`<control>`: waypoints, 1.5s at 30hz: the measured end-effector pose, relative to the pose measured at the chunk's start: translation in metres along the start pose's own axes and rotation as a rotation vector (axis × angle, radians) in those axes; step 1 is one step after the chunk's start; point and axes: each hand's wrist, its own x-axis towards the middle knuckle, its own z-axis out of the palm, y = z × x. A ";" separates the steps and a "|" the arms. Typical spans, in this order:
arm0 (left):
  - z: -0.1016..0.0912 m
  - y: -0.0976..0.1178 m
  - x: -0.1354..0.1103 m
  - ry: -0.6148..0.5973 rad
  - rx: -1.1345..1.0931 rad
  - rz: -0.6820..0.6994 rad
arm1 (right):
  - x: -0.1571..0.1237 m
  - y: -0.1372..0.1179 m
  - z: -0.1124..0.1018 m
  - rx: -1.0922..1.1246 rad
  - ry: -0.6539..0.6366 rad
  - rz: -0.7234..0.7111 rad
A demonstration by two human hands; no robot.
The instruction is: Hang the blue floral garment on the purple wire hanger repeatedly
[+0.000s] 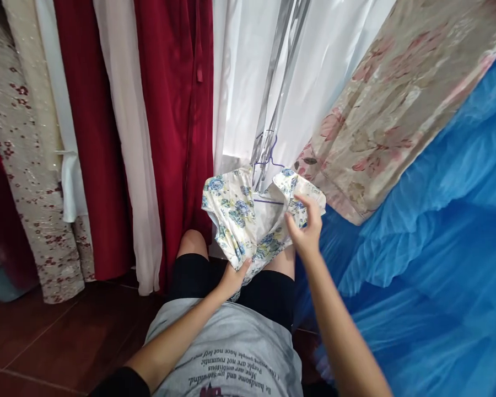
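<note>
A white floral top (242, 212) with blue roses, yellow tints and short sleeves hangs on a thin purple hanger (273, 157) in front of my knees. Its front is parted at the neck, and the hanger's lower bar shows through the opening. My left hand (233, 278) grips the lower front of the top, thumb above and the other fingers hidden beneath the cloth. Over the right front side is my right hand (308, 229), thumb and forefinger spread apart by the neckline edge. Whether its other fingers touch the cloth, I cannot tell.
Long hanging clothes surround me: dark red fabric (176, 127) and white fabric (248, 82) ahead, a beige floral garment (380, 127) to the right, ruffled blue tulle (446, 264) beyond it. A pale tub (8, 281) stands on the brown tiled floor (78, 342) at left.
</note>
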 end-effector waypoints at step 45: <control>-0.039 0.244 0.199 0.092 0.604 0.858 | -0.118 -0.026 0.050 0.783 -0.534 0.641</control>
